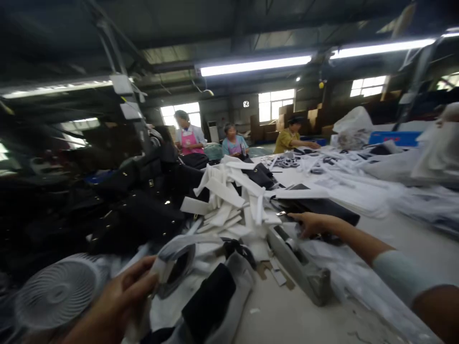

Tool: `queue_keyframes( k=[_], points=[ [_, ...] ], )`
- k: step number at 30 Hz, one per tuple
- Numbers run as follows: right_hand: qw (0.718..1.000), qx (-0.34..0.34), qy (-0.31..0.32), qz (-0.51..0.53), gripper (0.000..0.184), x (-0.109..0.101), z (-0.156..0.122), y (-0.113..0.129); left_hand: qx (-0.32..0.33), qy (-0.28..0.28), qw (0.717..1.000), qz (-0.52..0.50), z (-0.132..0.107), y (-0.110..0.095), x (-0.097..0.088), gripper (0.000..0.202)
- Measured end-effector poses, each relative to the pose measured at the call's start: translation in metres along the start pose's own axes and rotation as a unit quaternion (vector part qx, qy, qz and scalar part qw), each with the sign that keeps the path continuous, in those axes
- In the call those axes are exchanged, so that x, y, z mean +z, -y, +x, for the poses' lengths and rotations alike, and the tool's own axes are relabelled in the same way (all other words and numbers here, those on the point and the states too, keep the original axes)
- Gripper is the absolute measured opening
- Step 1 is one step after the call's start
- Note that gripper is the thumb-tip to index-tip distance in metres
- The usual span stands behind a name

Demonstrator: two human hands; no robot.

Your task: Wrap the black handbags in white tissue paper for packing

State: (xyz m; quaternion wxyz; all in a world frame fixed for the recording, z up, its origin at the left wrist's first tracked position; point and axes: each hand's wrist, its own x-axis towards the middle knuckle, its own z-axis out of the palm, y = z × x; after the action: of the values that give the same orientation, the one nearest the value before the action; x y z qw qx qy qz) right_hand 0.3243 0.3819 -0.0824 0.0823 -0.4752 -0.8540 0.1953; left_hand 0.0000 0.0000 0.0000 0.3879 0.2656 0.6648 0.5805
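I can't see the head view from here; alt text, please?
A person's left hand holds a pale wrapped loop; the right hand extends near a grey tape dispenser. White strips are heaped beyond, with three co-workers farther back.

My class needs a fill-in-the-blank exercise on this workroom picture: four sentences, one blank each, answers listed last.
1. The round, spiral-grilled appliance beside the left hand is a ____.
2. The heaped strips are coloured ____.
3. The number of co-workers visible beyond the strips is ____.
4. The grey tape dispenser lies nearer the wearer's ____.

Missing words: fan; white; three; right hand.
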Motion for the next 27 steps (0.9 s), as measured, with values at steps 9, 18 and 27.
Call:
queue_keyframes(
  k=[9,18,27],
  points=[
    [0.984,-0.139,-0.108,-0.012,0.034,-0.004,-0.074,0.075,0.016,0.120,0.992,-0.022,-0.013,-0.020,-0.006,0.049],
    [0.899,-0.312,-0.202,0.230,0.041,0.047,-0.174,0.195,0.026,0.235,0.971,0.023,-0.002,-0.039,-0.023,0.044],
    [0.838,-0.446,-0.230,0.216,0.065,0.044,-0.160,0.281,0.081,0.269,0.959,0.028,-0.008,-0.033,-0.035,0.037]
  ],
)
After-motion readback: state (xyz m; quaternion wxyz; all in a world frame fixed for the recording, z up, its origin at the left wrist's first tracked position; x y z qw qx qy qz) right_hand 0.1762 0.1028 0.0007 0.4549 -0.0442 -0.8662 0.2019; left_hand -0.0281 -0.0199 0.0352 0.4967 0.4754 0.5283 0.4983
